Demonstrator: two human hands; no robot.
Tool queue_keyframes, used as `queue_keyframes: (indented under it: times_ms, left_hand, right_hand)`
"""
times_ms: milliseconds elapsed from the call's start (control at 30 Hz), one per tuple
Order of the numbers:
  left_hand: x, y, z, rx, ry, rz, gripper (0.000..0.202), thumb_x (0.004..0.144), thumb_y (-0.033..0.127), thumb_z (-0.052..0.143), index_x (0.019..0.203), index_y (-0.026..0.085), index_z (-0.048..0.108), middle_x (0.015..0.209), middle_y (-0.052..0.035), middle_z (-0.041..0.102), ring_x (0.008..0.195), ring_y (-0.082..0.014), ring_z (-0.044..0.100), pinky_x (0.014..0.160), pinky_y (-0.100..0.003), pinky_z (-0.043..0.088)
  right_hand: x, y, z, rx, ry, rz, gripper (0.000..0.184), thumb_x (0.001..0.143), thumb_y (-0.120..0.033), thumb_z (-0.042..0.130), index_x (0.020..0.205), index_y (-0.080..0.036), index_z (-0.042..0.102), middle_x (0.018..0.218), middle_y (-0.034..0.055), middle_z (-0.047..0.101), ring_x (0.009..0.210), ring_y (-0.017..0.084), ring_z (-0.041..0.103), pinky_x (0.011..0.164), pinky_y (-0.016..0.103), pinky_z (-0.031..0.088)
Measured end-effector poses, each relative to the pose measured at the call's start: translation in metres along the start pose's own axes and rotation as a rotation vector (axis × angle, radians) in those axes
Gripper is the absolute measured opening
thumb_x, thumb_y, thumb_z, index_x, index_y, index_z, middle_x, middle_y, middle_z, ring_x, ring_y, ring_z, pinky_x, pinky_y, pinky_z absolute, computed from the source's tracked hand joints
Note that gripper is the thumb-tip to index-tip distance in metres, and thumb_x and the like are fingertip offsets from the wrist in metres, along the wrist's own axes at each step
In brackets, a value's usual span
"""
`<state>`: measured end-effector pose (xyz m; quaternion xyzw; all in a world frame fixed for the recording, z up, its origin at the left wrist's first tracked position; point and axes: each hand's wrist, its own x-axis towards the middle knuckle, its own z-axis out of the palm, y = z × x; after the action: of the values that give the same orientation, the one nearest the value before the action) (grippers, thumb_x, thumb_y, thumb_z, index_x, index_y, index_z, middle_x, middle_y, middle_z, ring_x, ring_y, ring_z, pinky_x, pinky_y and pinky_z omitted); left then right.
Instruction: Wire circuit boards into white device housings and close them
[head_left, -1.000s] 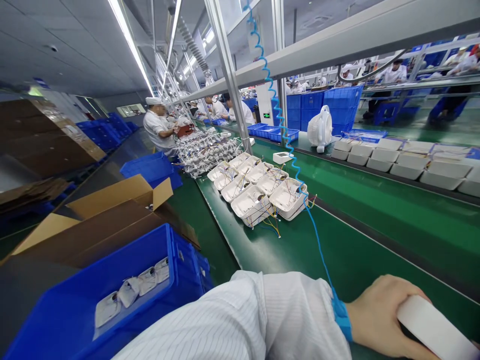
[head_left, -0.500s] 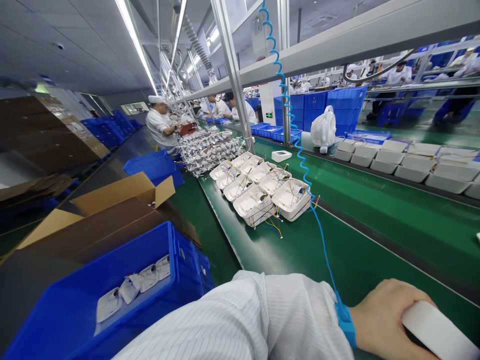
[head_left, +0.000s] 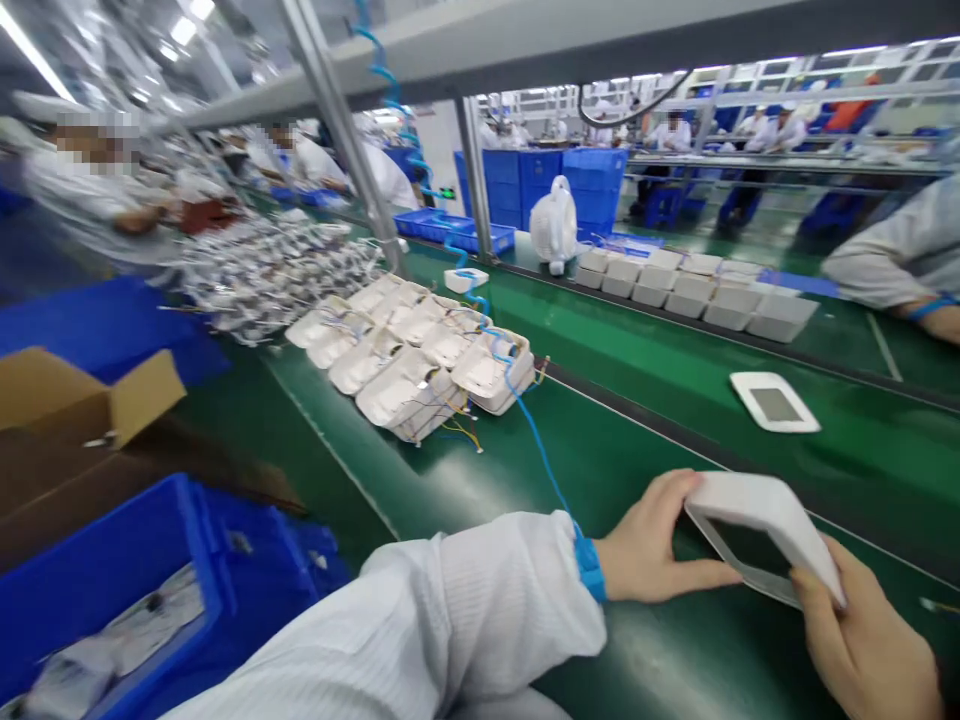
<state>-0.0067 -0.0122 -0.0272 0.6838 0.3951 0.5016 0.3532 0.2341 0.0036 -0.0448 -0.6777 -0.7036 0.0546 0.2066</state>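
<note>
Between my two hands, tilted above the green bench, is a white plastic housing (head_left: 784, 505) with rounded corners and a dark rectangular opening. My left hand (head_left: 660, 545), wearing a blue wrist strap (head_left: 589, 568) with a coiled cord, grips its left end, thumb below and fingers on top. At its right end my right hand (head_left: 870, 635) is closed on the edge. Beyond them a similar flat white frame (head_left: 776, 402) with a rectangular window lies on the green belt. Stacked white housings (head_left: 409, 390) with coloured wires stand to the left on the bench.
A blue bin (head_left: 187, 590) with white parts and an open cardboard box (head_left: 146, 395) stand at left. The blue cord (head_left: 536, 430) crosses the bench. Across the belt are a row of white housings (head_left: 709, 300), a white fan (head_left: 553, 225) and a co-worker's sleeve (head_left: 896, 250).
The view has swung right. My right hand has come into view on the housing, and the housing is now turned so its opening shows. The white frame on the belt is now visible.
</note>
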Motion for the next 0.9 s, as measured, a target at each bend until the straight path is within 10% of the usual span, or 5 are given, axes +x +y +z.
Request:
queue_keyframes:
  times_ms: [167,300,500,633,900]
  left_hand:
    - [0.003,-0.001,0.005,0.037,-0.121,-0.039,0.066,0.08,0.037,0.069,0.137,0.015,0.045,0.137,-0.0165,0.051,0.129,-0.0286,0.049,0.109,-0.046,0.041]
    - [0.005,0.0,0.008,0.046,-0.14,-0.012,0.047,0.079,0.026,0.067,0.123,0.016,0.056,0.122,-0.0124,0.061,0.117,-0.0254,0.056,0.105,-0.041,0.045]
    - [0.006,0.0,0.004,0.054,-0.166,-0.048,0.033,0.081,0.024,0.064,0.114,0.018,0.062,0.115,-0.0094,0.064,0.107,-0.0229,0.06,0.097,-0.038,0.049]
    - [0.007,-0.002,0.005,0.035,-0.175,-0.018,0.026,0.081,0.021,0.063,0.107,0.018,0.065,0.109,-0.0089,0.066,0.104,-0.0222,0.062,0.096,-0.037,0.049]
    - [0.01,-0.002,0.005,-0.088,-0.14,-0.114,0.022,0.079,0.021,0.064,0.101,0.018,0.069,0.105,-0.0081,0.067,0.099,-0.0216,0.062,0.089,-0.036,0.05]
  right_hand:
    - [0.025,0.002,-0.017,0.211,-0.07,0.385,0.058,0.09,-0.057,0.029,0.107,-0.016,0.067,0.059,0.0118,0.066,0.057,0.032,0.065,0.057,0.04,0.048]
    - [0.058,-0.032,-0.004,0.405,-0.027,0.305,0.057,0.088,-0.062,0.038,0.091,-0.014,0.07,0.053,0.0068,0.062,0.048,0.025,0.059,0.05,0.034,0.044]
    - [0.154,-0.098,0.043,0.525,0.006,0.126,0.049,0.092,-0.049,0.044,0.113,-0.01,0.066,0.101,0.0152,0.071,0.087,0.025,0.068,0.08,0.036,0.053]
    - [0.195,-0.098,0.053,0.421,0.064,0.138,0.064,0.08,-0.035,0.066,0.136,-0.01,0.049,0.149,0.021,0.04,0.138,0.034,0.035,0.112,0.047,0.031]
    - [0.2,-0.076,0.046,0.526,0.067,0.322,0.035,0.095,-0.032,0.043,0.113,-0.007,0.059,0.12,0.0261,0.06,0.125,0.036,0.047,0.104,0.05,0.033]
